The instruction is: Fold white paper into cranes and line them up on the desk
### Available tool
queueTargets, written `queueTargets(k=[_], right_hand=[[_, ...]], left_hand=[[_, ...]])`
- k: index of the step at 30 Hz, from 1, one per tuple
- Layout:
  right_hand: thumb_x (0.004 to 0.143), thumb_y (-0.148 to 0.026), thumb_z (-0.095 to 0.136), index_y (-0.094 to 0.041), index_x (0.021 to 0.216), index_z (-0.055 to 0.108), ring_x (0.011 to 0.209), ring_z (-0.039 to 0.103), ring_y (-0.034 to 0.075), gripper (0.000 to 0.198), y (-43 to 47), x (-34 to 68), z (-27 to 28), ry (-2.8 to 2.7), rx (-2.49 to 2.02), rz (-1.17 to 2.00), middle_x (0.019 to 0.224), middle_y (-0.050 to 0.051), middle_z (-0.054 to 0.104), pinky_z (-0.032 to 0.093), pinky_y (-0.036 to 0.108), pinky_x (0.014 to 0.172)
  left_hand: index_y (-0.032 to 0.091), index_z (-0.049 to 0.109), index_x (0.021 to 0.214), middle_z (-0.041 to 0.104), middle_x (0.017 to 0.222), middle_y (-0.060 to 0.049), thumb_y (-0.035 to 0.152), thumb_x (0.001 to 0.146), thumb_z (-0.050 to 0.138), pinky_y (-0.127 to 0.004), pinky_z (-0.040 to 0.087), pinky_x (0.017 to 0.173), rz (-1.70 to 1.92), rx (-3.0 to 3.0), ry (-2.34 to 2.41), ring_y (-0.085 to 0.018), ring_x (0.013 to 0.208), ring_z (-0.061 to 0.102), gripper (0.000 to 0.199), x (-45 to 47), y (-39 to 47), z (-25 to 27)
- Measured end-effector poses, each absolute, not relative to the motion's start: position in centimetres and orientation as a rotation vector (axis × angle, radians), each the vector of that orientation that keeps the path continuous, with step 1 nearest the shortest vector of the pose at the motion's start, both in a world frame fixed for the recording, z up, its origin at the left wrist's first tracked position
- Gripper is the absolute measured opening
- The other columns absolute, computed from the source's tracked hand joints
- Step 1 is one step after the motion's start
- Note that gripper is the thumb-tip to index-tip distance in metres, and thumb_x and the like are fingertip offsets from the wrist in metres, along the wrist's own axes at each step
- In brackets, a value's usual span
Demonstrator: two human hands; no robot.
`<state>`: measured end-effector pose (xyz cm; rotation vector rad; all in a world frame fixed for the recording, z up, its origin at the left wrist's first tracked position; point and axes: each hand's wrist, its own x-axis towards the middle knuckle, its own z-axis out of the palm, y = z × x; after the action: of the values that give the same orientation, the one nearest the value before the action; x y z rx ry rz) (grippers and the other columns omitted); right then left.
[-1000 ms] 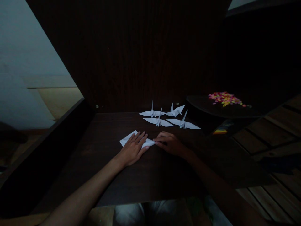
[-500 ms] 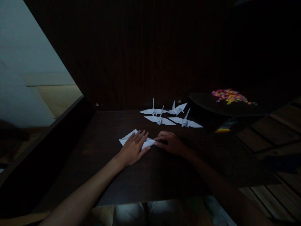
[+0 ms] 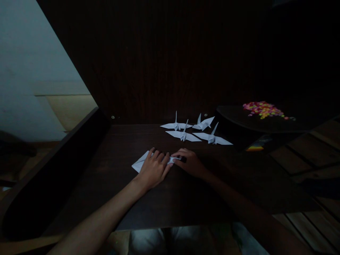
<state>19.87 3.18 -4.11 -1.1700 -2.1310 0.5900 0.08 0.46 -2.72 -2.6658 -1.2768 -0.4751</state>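
A white sheet of folded origami paper lies on the dark wooden desk, its pointed left end showing. My left hand covers its middle, fingers bent over the far edge and thumb along the near side. At the narrow right end, the thumb and fingers of my right hand pinch the paper. Just beyond my hands stand several white paper cranes: one at back left, one at front left, one at back right and one at front right.
Small colourful pieces are heaped on a raised dark shelf at the right. A low side panel borders the desk on the left. Behind the cranes rises a dark wooden back panel.
The fingers of my left hand have gone from flat to bent over the paper. The paper's right part now looks narrower between my hands. The view has shifted slightly.
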Motion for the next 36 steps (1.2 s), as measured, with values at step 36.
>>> queueTargets(k=[36], right_hand=[[0.075, -0.006, 0.047, -0.021, 0.081, 0.077, 0.068, 0.065, 0.014, 0.034, 3.1, 19.3, -4.6, -1.749, -1.138, 0.819, 0.083, 0.004, 0.072, 0.054, 0.027, 0.064]], left_hand=[[0.012, 0.045, 0.136, 0.054, 0.136, -0.015, 0.045, 0.098, 0.037, -0.043, 0.042, 0.103, -0.469, -2.736, -1.317, -0.029, 0.124, 0.052, 0.051, -0.4, 0.8, -3.4]])
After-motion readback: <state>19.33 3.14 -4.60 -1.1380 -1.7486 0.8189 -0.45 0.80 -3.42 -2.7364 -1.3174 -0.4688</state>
